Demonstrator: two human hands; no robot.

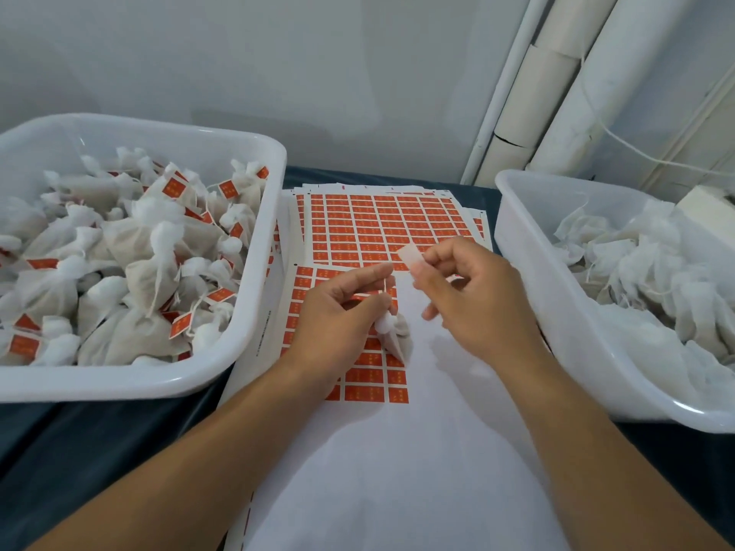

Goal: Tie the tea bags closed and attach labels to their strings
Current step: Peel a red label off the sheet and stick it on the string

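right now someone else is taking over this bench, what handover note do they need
Left hand pinches the string of one tied tea bag, which hangs over the label sheets.
Right hand pinches a peeled label, white side towards the camera, not yet on the string.
Left tub: tied, labelled bags, done.
Right tub: bags with no labels showing, still to do.
Next, probably: fold the label over this string, then drop the bag in the left tub.

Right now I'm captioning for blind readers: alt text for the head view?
A left hand holds a tied tea bag by its string while the right hand pinches a peeled label, above orange label sheets. White tubs flank them: labelled bags left, unlabelled bags right.
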